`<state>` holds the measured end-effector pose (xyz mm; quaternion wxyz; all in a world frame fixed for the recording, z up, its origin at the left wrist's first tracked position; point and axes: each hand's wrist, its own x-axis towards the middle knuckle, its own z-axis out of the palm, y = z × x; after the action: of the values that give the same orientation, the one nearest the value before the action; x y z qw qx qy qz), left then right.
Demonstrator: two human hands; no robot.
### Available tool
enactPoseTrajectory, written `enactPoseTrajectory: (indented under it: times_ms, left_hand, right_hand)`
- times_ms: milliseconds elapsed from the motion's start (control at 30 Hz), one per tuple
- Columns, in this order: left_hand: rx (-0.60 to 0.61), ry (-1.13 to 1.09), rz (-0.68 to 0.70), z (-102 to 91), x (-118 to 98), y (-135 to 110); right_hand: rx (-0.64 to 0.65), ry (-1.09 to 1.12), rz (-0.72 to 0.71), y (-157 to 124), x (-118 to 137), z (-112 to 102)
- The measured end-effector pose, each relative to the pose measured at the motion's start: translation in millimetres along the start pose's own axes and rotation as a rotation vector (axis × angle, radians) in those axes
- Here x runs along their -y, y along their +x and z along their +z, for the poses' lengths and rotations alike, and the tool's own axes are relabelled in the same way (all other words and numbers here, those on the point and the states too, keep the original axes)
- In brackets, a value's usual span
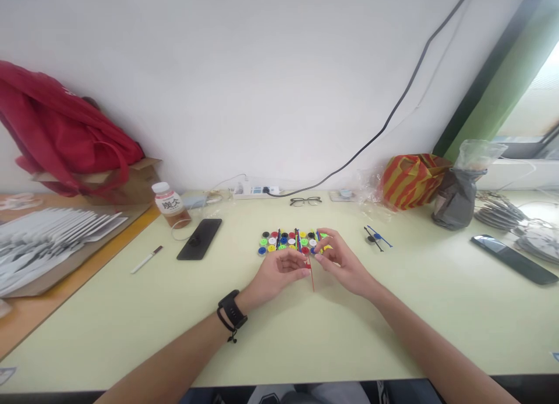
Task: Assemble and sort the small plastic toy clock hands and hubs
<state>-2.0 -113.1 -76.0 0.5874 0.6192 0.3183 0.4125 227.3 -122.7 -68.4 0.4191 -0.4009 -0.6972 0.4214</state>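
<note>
My left hand (282, 271) is closed, pinching a thin red plastic stick (312, 279) with a wider red part near the fingertips. The stick points down toward the table. Just right of it is my right hand (343, 264), its fingers curled and the thumb close to the index finger; whatever lies between them is too small to make out. Behind both hands lie rows of small round coloured discs (264, 242) in blue, green, yellow, white, red and black. Dark blue and black stick pieces (297, 238) stand among the discs. My hands hide part of the front row.
Loose blue and black sticks (379, 238) lie to the right. Glasses (305, 201) and a power strip (255, 191) are by the wall. Leftward are a black phone (200, 239), a pen (147, 259) and a bottle (172, 205). A dark flat device (513, 258) lies far right.
</note>
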Motion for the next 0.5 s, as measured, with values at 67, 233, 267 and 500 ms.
enactPoseTrajectory:
  times_ms: [67,233,267,500]
  left_hand:
    - [-0.046,-0.025,-0.016,-1.0,2.2,1.2]
    - [-0.081,-0.062,-0.019,-0.5,1.5,2.1]
    - [-0.088,-0.063,-0.015,-0.3,1.1,2.2]
    - [-0.117,-0.086,-0.003,1.1,-0.9,1.9]
  right_hand:
    - [-0.028,-0.024,-0.005,-0.6,-2.1,1.3]
    - [-0.062,0.085,-0.056,-0.5,-1.8,7.8]
    - [-0.074,0.121,-0.066,-0.6,-1.4,9.6]
    - [-0.045,0.145,-0.041,-2.2,-2.7,14.5]
